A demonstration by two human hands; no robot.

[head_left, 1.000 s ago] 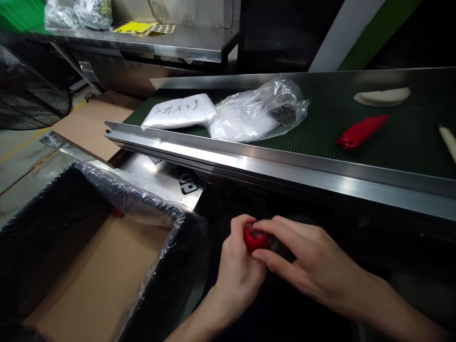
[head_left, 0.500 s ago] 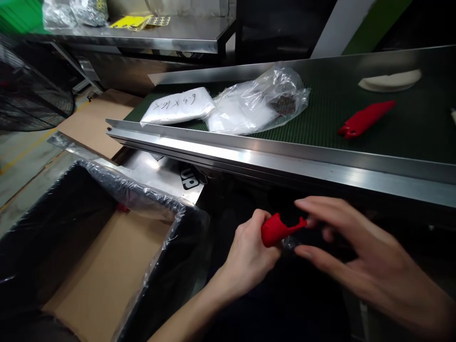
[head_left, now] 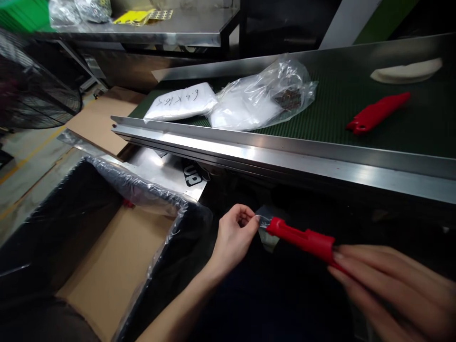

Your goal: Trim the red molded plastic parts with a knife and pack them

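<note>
My right hand (head_left: 388, 289) grips one end of a long red plastic piece (head_left: 302, 238) below the conveyor's front rail. My left hand (head_left: 233, 237) pinches a small clear plastic bag (head_left: 266, 228) at the red piece's other tip. Both hands hover over dark space beside a lined carton. A second red plastic piece (head_left: 378, 112) lies on the green conveyor belt (head_left: 338, 104) at the right, with a white curved piece (head_left: 406, 71) behind it.
A cardboard carton (head_left: 117, 266) lined with clear plastic stands open at lower left. Two plastic bags (head_left: 263, 97), one with handwriting (head_left: 181, 102), lie on the belt. The steel rail (head_left: 285, 154) runs in front. A fan guard (head_left: 39, 90) and a steel bench (head_left: 149, 35) stand behind.
The red piece was bunched between both hands; now my right hand has drawn it out to the right, and my left hand holds the clear bag at its tip.
</note>
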